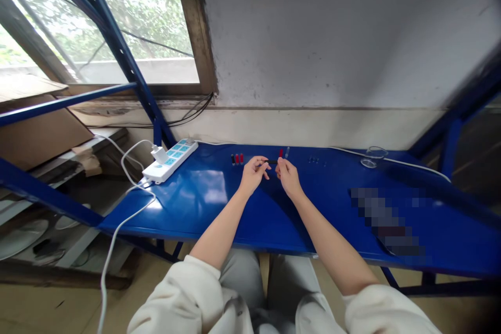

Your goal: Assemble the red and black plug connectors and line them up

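Observation:
A slim dark stick-like piece (271,162) spans the gap between my two hands over the blue table (195,214). Its left end is pinched in my left hand (252,173), the other end in my right hand (288,175); its exact kind is too small to tell. Left of my hands stand a small black tube (233,159) and two small red tubes (239,159). Just beyond my right fingers are a small red piece (281,153) and a clear tube (287,152). Several tiny clear pieces (314,160) lie farther right.
A white power strip (170,162) with a plugged-in adapter (158,154) and trailing white cable sits at the table's left end. Clear round dishes (368,163) lie at the back right. A blurred-out dark object (385,219) rests at front right. Blue frame posts (117,47) rise beside the window.

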### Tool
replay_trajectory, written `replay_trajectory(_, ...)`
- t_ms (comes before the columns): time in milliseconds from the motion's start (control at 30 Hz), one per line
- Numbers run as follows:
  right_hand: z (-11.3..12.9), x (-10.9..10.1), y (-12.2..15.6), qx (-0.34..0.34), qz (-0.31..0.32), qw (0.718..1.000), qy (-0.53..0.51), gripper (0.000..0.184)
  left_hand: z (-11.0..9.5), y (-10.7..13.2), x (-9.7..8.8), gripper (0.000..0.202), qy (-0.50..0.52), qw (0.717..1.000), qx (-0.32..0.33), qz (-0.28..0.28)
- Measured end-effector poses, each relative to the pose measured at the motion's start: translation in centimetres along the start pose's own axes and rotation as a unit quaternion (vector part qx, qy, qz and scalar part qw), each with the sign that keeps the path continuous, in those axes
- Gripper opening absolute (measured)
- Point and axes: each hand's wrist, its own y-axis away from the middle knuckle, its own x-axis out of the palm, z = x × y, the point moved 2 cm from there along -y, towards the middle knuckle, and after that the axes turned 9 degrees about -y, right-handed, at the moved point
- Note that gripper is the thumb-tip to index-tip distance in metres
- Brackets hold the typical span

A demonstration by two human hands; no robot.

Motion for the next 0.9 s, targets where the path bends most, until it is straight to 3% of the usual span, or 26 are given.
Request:
replay_trajectory(167, 0.19, -0.01, 0.26, -0.028, -0.017, 0.999, 0.03, 0.042, 0.21, 0.08, 0.29, 0.023, -0.023, 0.999, 0.02, 0.02)
replay_trajectory(367, 0.53, 0.3, 0.53, -0.031, 0.008, 0.999, 0.04, 0.041, -0.12, 0.63, 0.29, 0.027, -0.096, 0.995, 0.035, -0.012)
replay_trajectory(767, 0.67, 0.59, 0.68, -0.032, 0.039, 0.998, 0.036, 0.04, -0.31, 0.56, -0.01, 0.047, -0.075, 0.996, -0.035, -0.035)
replay_trajectory(900, 0.92, 0.57, 0.63, -0.019, 0.076, 0.996, 0.029, 0.038, 0.11, 0.38, -0.27, 0.047, -0.057, 0.996, -0.056, -0.051)
